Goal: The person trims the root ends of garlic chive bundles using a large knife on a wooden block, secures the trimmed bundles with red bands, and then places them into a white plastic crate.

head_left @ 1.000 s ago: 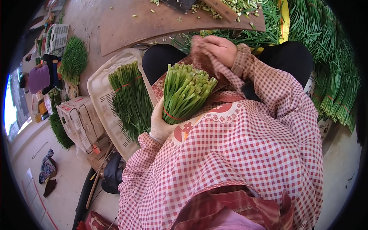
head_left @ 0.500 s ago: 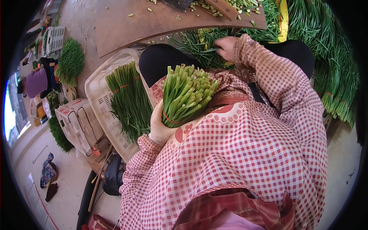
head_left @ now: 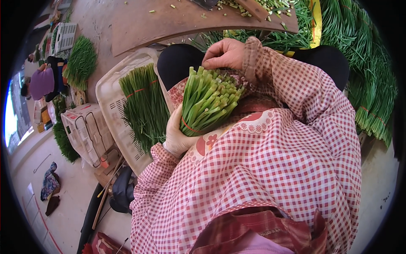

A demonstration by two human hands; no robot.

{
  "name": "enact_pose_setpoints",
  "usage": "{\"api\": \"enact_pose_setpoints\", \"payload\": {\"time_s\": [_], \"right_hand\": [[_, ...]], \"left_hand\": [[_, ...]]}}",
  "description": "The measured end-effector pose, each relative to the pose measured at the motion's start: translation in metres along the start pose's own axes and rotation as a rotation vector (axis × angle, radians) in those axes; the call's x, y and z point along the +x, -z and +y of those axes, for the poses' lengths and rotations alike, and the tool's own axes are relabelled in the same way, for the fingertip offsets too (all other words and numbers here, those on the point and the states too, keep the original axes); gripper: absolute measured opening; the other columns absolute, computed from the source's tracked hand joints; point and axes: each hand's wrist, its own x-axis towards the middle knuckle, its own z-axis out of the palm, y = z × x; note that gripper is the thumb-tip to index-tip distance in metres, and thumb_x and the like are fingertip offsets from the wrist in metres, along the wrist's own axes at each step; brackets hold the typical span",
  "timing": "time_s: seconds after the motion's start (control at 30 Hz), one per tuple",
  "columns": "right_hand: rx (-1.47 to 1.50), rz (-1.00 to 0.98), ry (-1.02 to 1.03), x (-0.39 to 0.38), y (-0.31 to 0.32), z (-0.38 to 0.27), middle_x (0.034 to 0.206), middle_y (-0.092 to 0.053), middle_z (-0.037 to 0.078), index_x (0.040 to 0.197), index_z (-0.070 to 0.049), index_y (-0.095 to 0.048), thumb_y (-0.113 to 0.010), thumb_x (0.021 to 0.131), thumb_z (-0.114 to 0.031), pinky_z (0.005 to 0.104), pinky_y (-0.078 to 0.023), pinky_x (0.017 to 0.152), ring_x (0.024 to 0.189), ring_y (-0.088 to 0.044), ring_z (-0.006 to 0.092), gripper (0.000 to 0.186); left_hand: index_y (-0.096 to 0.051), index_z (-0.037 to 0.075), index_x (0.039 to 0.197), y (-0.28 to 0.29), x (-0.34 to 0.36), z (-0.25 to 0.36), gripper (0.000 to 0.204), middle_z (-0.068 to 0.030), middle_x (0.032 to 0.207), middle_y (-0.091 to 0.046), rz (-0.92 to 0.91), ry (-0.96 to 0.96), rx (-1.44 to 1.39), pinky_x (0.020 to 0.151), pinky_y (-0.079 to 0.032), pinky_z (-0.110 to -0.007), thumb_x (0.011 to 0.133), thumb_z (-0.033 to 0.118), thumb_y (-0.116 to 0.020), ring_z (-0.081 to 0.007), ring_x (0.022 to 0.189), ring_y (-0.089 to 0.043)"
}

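Note:
My left hand [head_left: 177, 135] is wrapped round a bunch of green chives [head_left: 209, 99] with a red band, cut ends facing up, held in my lap over the checked smock. Just above those cut ends is my right hand [head_left: 222, 55], its fingertips curled together at the top stems; whether anything is between them I cannot make out. A second banded bunch [head_left: 139, 106] lies in a white plastic basket [head_left: 105, 101] to my left.
A wooden board [head_left: 152, 25] with cut stem bits and a cleaver [head_left: 253, 10] lies ahead. Chive bundles [head_left: 368, 76] are piled at right. A carton [head_left: 82, 133] with a wire handle stands at left. A person in purple [head_left: 40, 84] works beyond it.
My right hand first moved away from the cloth toward the loose leaves, then came back leftward to the top of the bunch. My left hand keeps its hold on the bunch.

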Motion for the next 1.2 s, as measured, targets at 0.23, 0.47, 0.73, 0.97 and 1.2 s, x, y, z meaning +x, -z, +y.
{"api": "enact_pose_setpoints", "payload": {"time_s": [0.23, 0.47, 0.73, 0.97, 1.2], "right_hand": [[-0.749, 0.238, 0.297, -0.027, 0.013, -0.021, 0.078, -0.060, 0.012, 0.085, -0.001, -0.065, -0.064, 0.082, -0.018, 0.0323, -0.048, 0.067, 0.073, -0.059, 0.0220, 0.017], [-0.625, 0.346, 0.311, -0.085, 0.062, -0.023, 0.078, -0.064, 0.008, 0.090, -0.002, -0.066, -0.062, 0.085, -0.016, 0.0272, -0.048, 0.065, 0.074, -0.060, 0.0134, 0.015], [-0.761, 1.028, 0.008, -0.232, 0.231, -0.039, 0.117, -0.058, 0.009, 0.120, -0.009, -0.055, -0.055, 0.092, -0.029, 0.0284, -0.043, 0.092, 0.110, -0.053, 0.0181, 0.035], [-0.760, 0.679, 0.057, -0.215, 0.085, -0.070, 0.112, -0.057, 0.009, 0.118, -0.010, -0.053, -0.049, 0.092, -0.032, 0.0326, -0.048, 0.082, 0.104, -0.055, 0.0193, 0.034], [-0.487, -0.002, 0.384, -0.073, -0.018, -0.027, 0.091, -0.063, 0.009, 0.110, -0.003, -0.062, -0.061, 0.084, -0.011, 0.0312, -0.048, 0.074, 0.082, -0.059, 0.0170, 0.027]], "left_hand": [[-0.038, -0.003, 0.132, -0.001, 0.002, 0.006, 0.093, -0.0137, 0.123, -0.052, -0.028, -0.053, 0.023, 0.097, -0.041, -0.035, 0.057, 0.020, -0.087, -0.0241, 0.112, -0.052], [-0.033, -0.004, 0.134, -0.001, 0.001, 0.003, 0.096, -0.0143, 0.125, -0.050, -0.063, -0.075, -0.092, 0.098, -0.042, -0.035, 0.058, 0.018, -0.087, -0.0225, 0.114, -0.052], [-0.028, -0.003, 0.136, 0.007, -0.002, -0.004, 0.097, -0.0148, 0.128, -0.047, -0.087, -0.051, -0.175, 0.100, -0.042, -0.036, 0.059, 0.009, -0.085, -0.0226, 0.117, -0.049], [-0.028, -0.001, 0.136, 0.011, -0.009, -0.009, 0.096, -0.0146, 0.130, -0.045, -0.045, -0.021, -0.140, 0.100, -0.042, -0.037, 0.059, 0.009, -0.085, -0.0238, 0.118, -0.048], [-0.030, -0.004, 0.134, 0.004, -0.007, -0.004, 0.093, -0.0157, 0.128, -0.047, -0.075, -0.062, -0.215, 0.099, -0.041, -0.036, 0.059, 0.009, -0.085, -0.0228, 0.117, -0.050]]}}
